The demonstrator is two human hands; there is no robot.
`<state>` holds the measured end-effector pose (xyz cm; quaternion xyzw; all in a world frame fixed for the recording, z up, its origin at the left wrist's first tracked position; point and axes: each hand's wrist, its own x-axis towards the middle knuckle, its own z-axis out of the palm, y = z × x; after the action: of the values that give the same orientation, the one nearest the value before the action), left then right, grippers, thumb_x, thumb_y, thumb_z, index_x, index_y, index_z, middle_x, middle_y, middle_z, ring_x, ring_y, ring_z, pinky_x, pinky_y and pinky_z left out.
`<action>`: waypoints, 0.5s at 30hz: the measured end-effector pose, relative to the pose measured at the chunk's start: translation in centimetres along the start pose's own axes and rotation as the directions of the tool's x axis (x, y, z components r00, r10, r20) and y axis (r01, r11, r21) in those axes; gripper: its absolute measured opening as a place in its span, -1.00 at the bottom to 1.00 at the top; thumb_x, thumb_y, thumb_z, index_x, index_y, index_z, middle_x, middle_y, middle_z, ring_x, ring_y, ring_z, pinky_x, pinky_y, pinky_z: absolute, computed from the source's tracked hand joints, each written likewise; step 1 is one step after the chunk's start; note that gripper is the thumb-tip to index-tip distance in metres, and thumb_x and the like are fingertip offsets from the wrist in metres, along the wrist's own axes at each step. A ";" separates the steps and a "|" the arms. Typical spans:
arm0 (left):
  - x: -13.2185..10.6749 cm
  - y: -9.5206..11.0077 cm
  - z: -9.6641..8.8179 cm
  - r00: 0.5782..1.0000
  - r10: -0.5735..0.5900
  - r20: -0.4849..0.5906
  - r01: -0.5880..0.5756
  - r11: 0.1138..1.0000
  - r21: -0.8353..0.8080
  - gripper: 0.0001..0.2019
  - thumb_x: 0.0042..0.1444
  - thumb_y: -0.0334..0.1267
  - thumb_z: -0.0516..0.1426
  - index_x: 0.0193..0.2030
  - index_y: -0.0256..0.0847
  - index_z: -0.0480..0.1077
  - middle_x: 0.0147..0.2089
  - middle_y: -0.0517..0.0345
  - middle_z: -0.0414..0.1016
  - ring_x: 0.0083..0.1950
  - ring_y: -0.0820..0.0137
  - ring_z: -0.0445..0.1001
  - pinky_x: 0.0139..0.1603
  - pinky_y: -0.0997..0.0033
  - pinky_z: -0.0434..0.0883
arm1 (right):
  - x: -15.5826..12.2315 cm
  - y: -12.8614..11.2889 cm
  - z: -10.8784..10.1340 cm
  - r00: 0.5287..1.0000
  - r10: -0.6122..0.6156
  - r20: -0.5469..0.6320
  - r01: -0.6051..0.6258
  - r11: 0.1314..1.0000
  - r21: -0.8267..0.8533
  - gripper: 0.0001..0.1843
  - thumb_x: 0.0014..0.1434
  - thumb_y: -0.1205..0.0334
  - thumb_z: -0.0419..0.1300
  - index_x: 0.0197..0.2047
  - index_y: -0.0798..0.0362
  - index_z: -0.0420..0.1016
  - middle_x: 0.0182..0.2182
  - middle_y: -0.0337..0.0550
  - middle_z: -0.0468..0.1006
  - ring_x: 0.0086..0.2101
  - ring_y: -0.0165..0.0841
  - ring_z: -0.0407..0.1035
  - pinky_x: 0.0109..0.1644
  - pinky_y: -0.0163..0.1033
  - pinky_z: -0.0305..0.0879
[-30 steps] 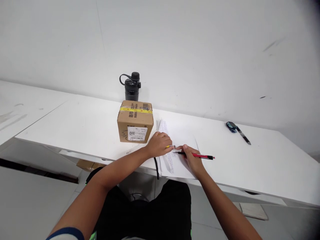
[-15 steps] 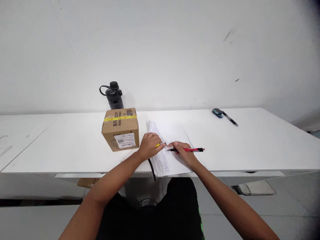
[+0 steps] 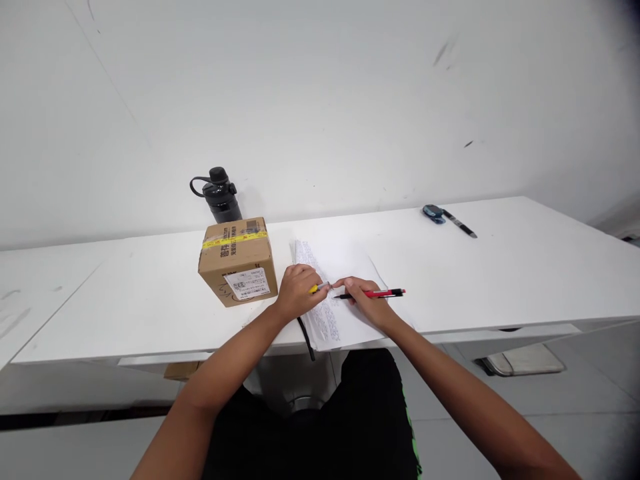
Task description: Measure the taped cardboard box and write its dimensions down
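Note:
My left hand [image 3: 296, 289] is closed around a small yellow-tipped tool [image 3: 320, 288], whose tip points right over a sheet of paper [image 3: 345, 267] on the white table [image 3: 475, 280]. My right hand [image 3: 367, 305] rests on the same sheet, fingers pinched round a red and black pen [image 3: 377, 293] lying nearly flat. The two hands almost touch at their fingertips. A black strap or cable [image 3: 305, 337] hangs off the table edge under my left wrist.
A taped cardboard box [image 3: 237, 261] with a shipping label stands just left of my left hand. Behind it is a black bottle [image 3: 219, 195] with a loop handle. Far right near the wall lie a small blue device [image 3: 434, 213] and a black pen [image 3: 463, 227].
The view has swung left and tilted, so the table now appears to slope the other way. Both hands stay together on the paper, holding the same things.

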<state>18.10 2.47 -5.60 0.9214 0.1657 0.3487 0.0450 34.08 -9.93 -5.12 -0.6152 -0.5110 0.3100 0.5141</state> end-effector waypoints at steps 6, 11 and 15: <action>0.1 0.2 -0.1 1.000 -0.024 0.020 0.024 1.000 -0.001 -0.84 0.13 -0.21 0.14 -0.45 -0.16 0.38 -0.34 0.15 0.55 -0.06 0.27 0.46 -0.04 0.20 0.26 | -0.1 -0.3 0.0 1.000 0.022 0.020 -0.022 1.000 0.011 -0.39 0.23 -0.27 -0.01 -0.20 0.07 0.62 -0.45 -0.14 0.50 -0.48 -0.34 0.27 -0.37 -0.22 0.25; 0.1 0.5 -0.2 0.998 -0.050 0.029 0.049 0.999 0.008 -0.87 0.08 -0.24 0.14 -0.47 -0.16 0.36 -0.34 0.14 0.55 -0.06 0.25 0.46 -0.04 0.19 0.26 | -0.1 -0.3 0.0 0.999 0.025 0.039 -0.025 1.000 -0.005 -0.39 0.24 -0.27 -0.02 -0.17 0.06 0.62 -0.43 -0.13 0.51 -0.48 -0.35 0.26 -0.36 -0.22 0.26; 0.0 0.5 -0.3 0.998 -0.064 0.025 0.064 0.998 0.007 -0.88 0.08 -0.26 0.14 -0.46 -0.16 0.36 -0.35 0.14 0.55 -0.06 0.25 0.46 -0.04 0.18 0.26 | -0.1 -0.3 0.1 0.998 0.032 0.051 -0.032 0.999 0.004 -0.40 0.24 -0.26 -0.01 -0.17 0.05 0.63 -0.44 -0.13 0.50 -0.45 -0.34 0.28 -0.35 -0.23 0.26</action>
<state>18.09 1.97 -5.28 0.9201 0.1956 0.3350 0.0554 33.91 -10.05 -4.89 -0.6138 -0.5133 0.3352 0.4973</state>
